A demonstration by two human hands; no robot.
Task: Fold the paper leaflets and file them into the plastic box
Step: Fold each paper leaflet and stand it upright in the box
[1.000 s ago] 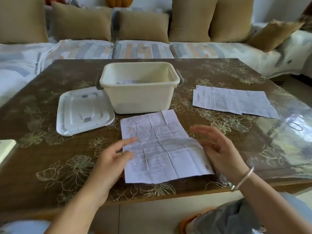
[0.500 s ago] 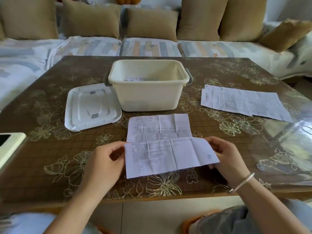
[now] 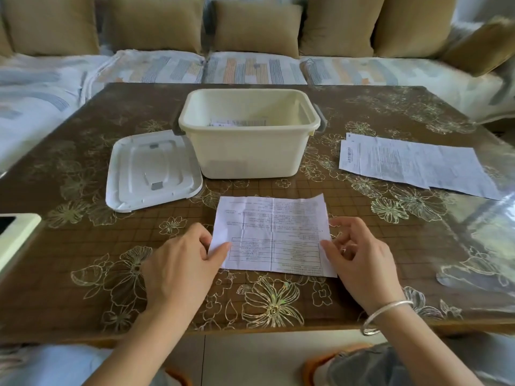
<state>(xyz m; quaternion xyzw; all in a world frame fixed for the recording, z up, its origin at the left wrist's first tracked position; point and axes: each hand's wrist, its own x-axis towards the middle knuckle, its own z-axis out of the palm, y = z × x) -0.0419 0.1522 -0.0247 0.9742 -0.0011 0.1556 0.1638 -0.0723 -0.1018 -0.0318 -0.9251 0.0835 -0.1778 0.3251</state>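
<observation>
A white printed leaflet (image 3: 273,232), folded in half, lies flat on the table in front of me. My left hand (image 3: 181,263) rests at its lower left edge, with fingertips pressing on the paper. At the lower right edge is my right hand (image 3: 362,260); its fingers are loosely curled and the index tip touches the paper. Beyond the leaflet stands the cream plastic box (image 3: 250,154), open, with folded leaflets (image 3: 237,122) lying inside. Several unfolded leaflets (image 3: 412,162) are stacked flat at the right of the table.
The box's white lid (image 3: 150,171) lies upside down to the left of the box. A white-framed device (image 3: 14,235) pokes in at the left table edge. The table (image 3: 83,274) has a glossy brown floral cover. A sofa with tan cushions (image 3: 250,65) runs behind it.
Both hands lifted the near half of the open leaflet and laid it over the far half. The sheet now lies folded and flat, with the hands at its near corners.
</observation>
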